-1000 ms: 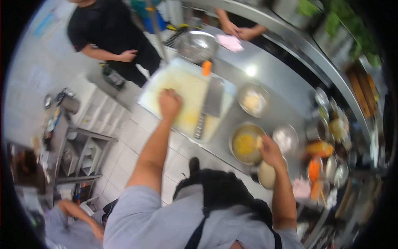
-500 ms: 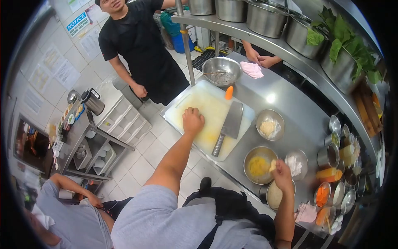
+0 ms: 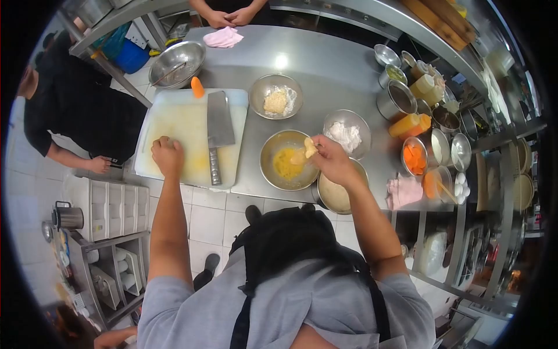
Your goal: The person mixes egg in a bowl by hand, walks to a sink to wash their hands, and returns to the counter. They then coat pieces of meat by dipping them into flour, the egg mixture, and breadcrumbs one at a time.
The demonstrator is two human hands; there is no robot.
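My left hand (image 3: 168, 155) rests as a closed fist on the white cutting board (image 3: 174, 116), left of a cleaver (image 3: 219, 131) that lies flat on it. My right hand (image 3: 330, 160) holds a small pale piece of food (image 3: 310, 148) over the rim of a steel bowl of yellow beaten egg (image 3: 286, 160). A bowl of white flour (image 3: 347, 133) sits just beyond that hand, and a bowl of crumbs (image 3: 276, 96) stands farther back. An orange carrot piece (image 3: 197, 87) lies at the board's far edge.
A large empty steel bowl (image 3: 176, 63) and a pink cloth (image 3: 222, 37) lie at the back of the steel counter. Sauce containers, bottles and a carrot bowl (image 3: 414, 157) crowd the right. One person in black (image 3: 75, 110) stands at the left; another person's hands (image 3: 229, 15) rest opposite.
My view has swung round toward the counter. My right hand stays over the egg bowl with the food piece. My left fist has stayed on the cutting board.
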